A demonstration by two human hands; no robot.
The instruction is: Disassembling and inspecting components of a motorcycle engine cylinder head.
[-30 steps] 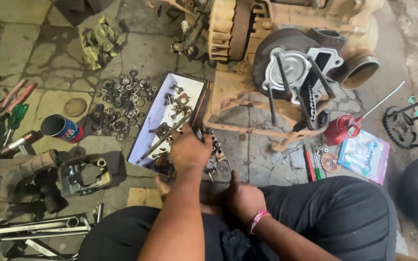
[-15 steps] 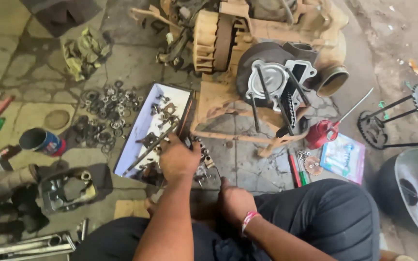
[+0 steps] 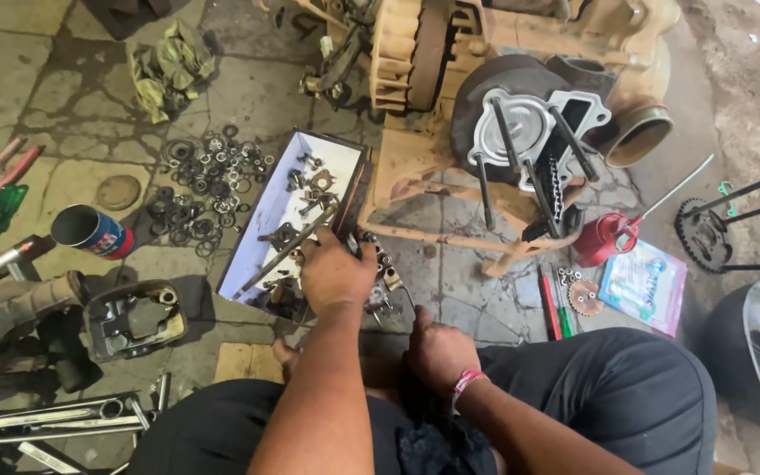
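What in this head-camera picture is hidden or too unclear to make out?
- Left hand: its back faces the camera, hiding the fingertips and whatever they grip.
- Right hand: fingers curl down by the knee; any hold is hidden.
- Small parts in the tray: too small to tell apart.
- Engine: top cut off by the upper edge.
- Tools: cut off by the left edge.

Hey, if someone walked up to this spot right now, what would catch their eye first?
Probably the big tan engine at the top, with long studs sticking out of its grey round opening. Next, the white tray of small metal parts on the floor in front of it, where the left hand reaches in among the pieces while the right hand rests by the knee. The red oil can to the right also stands out.
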